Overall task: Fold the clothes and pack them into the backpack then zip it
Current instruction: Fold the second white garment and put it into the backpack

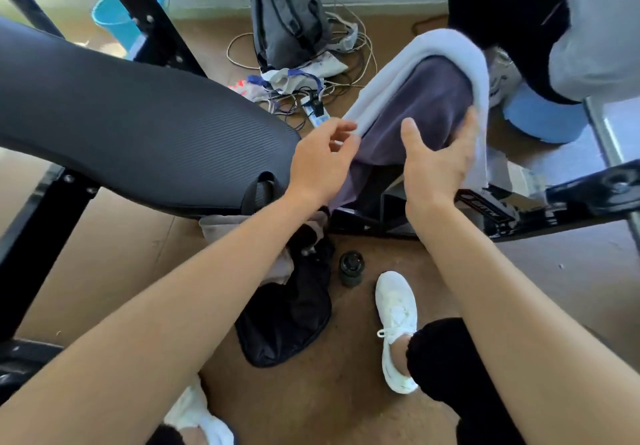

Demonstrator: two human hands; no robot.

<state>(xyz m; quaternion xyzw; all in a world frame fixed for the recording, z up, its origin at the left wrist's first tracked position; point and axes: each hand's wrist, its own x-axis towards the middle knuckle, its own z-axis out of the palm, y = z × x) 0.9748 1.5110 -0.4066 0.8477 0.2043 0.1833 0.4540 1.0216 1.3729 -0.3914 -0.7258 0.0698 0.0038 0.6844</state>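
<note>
Low in the frame, beside your white shoe (396, 327), the black bag (287, 327) lies on the floor (329, 406). At mid-frame your left hand (322, 164) has its fingers loosely curled at the edge of the pale garment (440, 46); you cannot tell if it pinches it. Your right hand (436, 160) is spread, fingers flat against the cloth's right edge, thumb over the purple garment (422, 115). At upper centre a grey backpack (287, 19) stands against the wall.

Draped purple garment (420, 115); black backpack (287, 323) on floor
</note>
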